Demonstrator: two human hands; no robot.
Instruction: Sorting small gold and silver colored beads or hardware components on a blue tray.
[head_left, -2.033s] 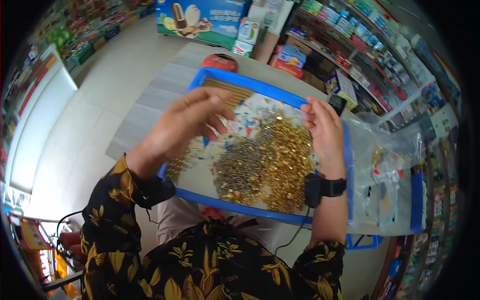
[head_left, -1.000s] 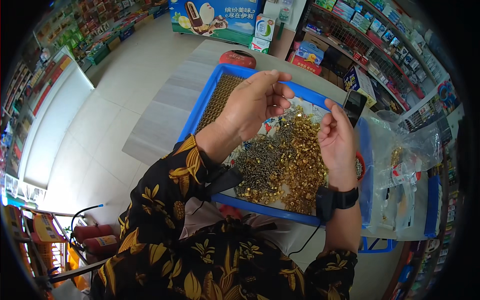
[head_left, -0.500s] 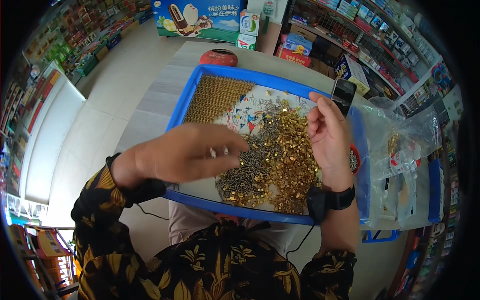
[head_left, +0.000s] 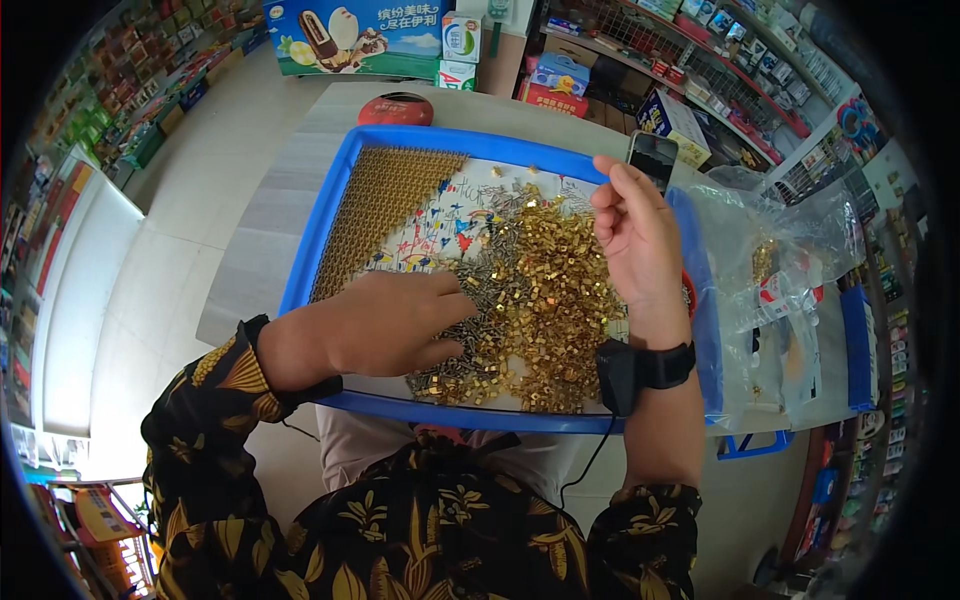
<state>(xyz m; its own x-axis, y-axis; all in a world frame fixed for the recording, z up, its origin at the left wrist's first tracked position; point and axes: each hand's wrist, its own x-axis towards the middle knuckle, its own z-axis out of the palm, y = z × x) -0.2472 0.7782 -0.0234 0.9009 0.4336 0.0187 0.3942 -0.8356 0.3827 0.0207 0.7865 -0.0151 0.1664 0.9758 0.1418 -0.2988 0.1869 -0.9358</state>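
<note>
Head-Worn Fisheye Looks Down on Blue Tray (head_left: 478, 148)

The view comes from the person's head, upright and unmirrored, facing steeply down and somewhat forward. It sits near: the left hand (head_left: 395, 318) and right hand (head_left: 640, 232) loom mid-view, and the patterned shirt (head_left: 430, 530) fills the lower edge. The wide lens also takes in floor (head_left: 185, 225) leftward and shelves (head_left: 720, 75) rightward, bent so much that their distance is hard to judge.

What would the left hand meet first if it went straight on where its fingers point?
Probably the grey screws just past the left hand's fingertips, then the gold pieces. Whether it already touches the screws is unclear.
</note>
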